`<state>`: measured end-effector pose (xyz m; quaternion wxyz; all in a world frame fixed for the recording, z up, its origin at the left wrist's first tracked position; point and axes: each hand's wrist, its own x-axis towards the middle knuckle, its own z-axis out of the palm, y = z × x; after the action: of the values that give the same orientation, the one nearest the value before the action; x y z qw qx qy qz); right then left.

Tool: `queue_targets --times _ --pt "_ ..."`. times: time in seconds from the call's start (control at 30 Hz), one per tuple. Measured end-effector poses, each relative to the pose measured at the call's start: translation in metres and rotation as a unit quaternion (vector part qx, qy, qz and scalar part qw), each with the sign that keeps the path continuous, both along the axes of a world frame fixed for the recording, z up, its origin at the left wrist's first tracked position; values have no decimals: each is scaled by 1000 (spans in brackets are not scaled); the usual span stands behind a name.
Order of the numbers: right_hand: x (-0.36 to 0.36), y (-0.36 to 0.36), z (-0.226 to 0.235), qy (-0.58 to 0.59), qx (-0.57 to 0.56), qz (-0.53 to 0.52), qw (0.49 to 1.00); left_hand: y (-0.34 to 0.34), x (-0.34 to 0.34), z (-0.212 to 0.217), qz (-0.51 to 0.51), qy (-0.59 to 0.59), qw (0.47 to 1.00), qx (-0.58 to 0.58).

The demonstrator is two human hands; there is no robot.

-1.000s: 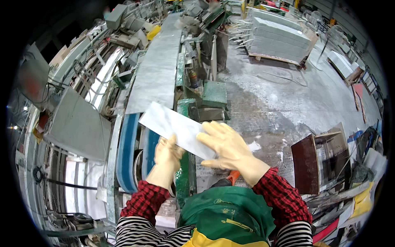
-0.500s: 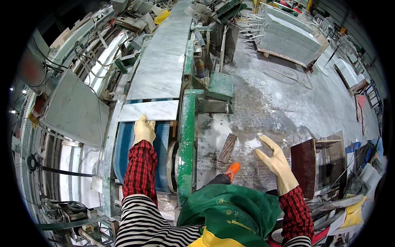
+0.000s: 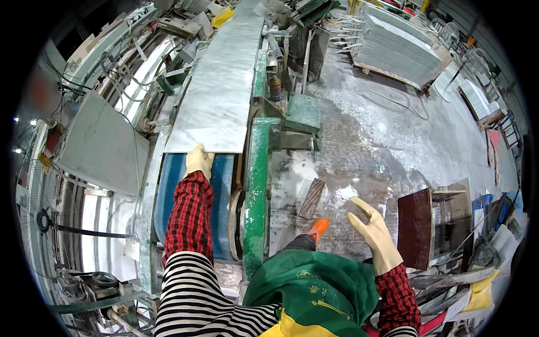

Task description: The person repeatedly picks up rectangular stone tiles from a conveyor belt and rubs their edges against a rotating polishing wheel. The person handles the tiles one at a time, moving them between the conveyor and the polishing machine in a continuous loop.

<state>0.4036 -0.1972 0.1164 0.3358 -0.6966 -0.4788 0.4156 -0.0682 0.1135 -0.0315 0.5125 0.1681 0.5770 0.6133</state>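
While the grey stone slab (image 3: 216, 95) is already laid flat on the blue conveyor belt (image 3: 174, 185), its near edge is pressed by the gloved left hand (image 3: 199, 161), and the right hand (image 3: 375, 233) is held open, empty.

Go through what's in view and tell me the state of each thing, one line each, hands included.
Left hand: gloved, resting on the near edge of the slab.
Right hand: gloved, open, empty, held out over the floor.
Stone slab: lying flat on the conveyor.
Blue conveyor belt: near end bare.
Stacked slabs: piled on a pallet.
Floor: wet, white-streaked.
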Motion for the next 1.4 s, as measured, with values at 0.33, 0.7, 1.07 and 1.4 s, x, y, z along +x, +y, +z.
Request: queue_targets --times 0.33,0.7,1.07,1.4 --pt "33 -33 -12 29 -38 -60 997 -28 -6 37 -28 -87 995 37" --pt "246 -277 -57 -232 -1 -400 887 -122 152 96 -347 587 659 318" --pt "260 -553 -98 -569 -199 -532 595 -150 186 46 -348 734 504 292" --pt "225 -505 -77 -578 -201 -538 580 -151 174 40 -304 755 478 330"
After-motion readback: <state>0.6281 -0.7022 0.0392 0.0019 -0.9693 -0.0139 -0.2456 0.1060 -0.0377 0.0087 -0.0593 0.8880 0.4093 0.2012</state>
